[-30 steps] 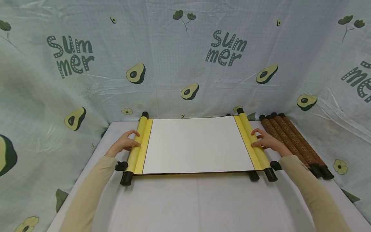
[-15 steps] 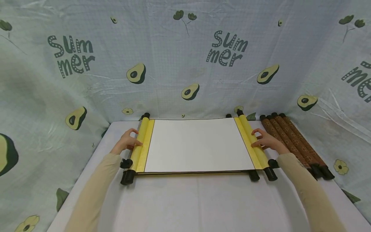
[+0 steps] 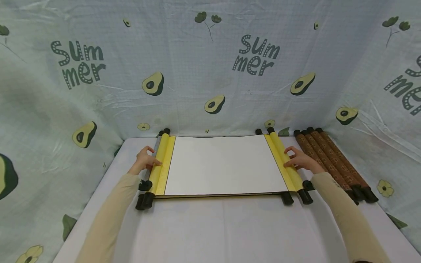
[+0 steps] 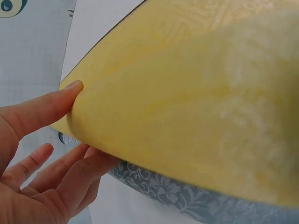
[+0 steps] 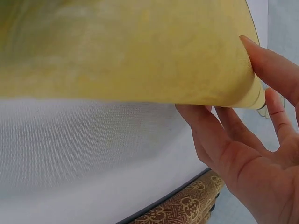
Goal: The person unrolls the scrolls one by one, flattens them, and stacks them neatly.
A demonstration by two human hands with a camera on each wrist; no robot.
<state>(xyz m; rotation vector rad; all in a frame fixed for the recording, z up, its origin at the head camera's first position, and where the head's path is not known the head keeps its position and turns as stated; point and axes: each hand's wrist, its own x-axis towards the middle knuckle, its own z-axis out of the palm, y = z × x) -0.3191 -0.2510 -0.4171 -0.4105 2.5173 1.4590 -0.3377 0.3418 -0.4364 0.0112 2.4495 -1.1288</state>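
Across the one desk (image 3: 204, 226), the one open white scroll (image 3: 223, 164) would do best held level, its pull gentle and even and its ends parallel, lest it crease. Four brown rolls (image 3: 332, 160) lie at the right; of two yellow rollers (image 3: 153, 179), the left hand (image 3: 142, 160) pinches one, the right hand (image 3: 302, 160) the other

1. Looks like a scroll (image 3: 223, 164): white sheet (image 3: 210, 171), yellow borders (image 3: 166, 166), black end knobs (image 3: 305, 197).
2. Stretches open face-up, both sides wound into yellow rolls (image 3: 294, 179).
3. Spans between left and right edges of the surface (image 3: 197, 233), close to its far edge.
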